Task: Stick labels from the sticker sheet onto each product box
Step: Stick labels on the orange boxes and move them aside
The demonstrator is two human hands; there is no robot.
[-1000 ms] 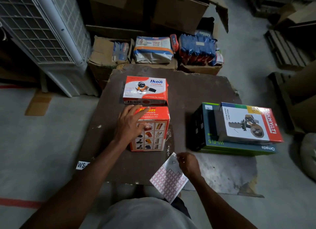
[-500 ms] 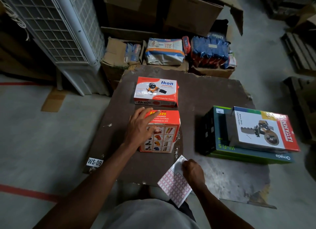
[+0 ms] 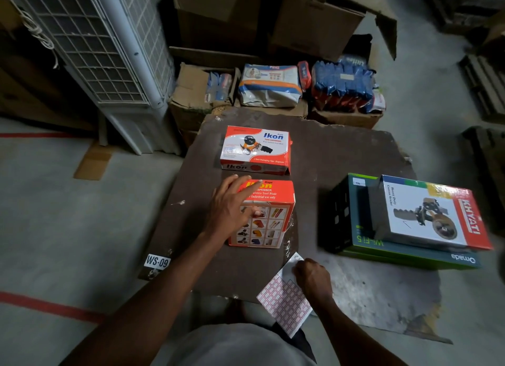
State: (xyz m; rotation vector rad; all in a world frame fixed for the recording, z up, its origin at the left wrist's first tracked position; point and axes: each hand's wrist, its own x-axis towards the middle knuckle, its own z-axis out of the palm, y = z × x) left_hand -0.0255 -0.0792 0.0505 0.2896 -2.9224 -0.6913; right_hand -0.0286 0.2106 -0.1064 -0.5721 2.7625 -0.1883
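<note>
Four product boxes within reach, one white sticker sheet with a red-bordered label grid [image 3: 284, 300] at the near edge of the dark brown board [image 3: 341, 158]. Sheet hanging partly off that edge, upper corner pinched in the right hand [image 3: 313, 279], fingers curled round it. Several cells near that corner blank, apparently peeled already. Just beyond the sheet, standing on the board, the orange-red cardboard tape dispenser box with a picture grid on its front [image 3: 266, 212]; left hand [image 3: 232, 210] laid flat across its top and front, fingers spread and straight, pressing rather than gripping. Whether a label lies under those fingers: cannot tell. Farther back on the board, a second orange-and-white Ikon tape dispenser box [image 3: 255, 149], lying flat, apart from the first. Off the board's right side, a white-and-red Khyati carton sealer box [image 3: 434, 212] stacked on a dark green flat Wi-Fi box [image 3: 404, 252], which carries a small white tag at its far corner.

Risks, judged from here: label creased or crooked if pressed unevenly on glossy card; upright box sliding or tipping under a sideways push; loose sheet slipping off the board's edge if the pinch slackens; far box skipped, being hardest to reach.
</note>
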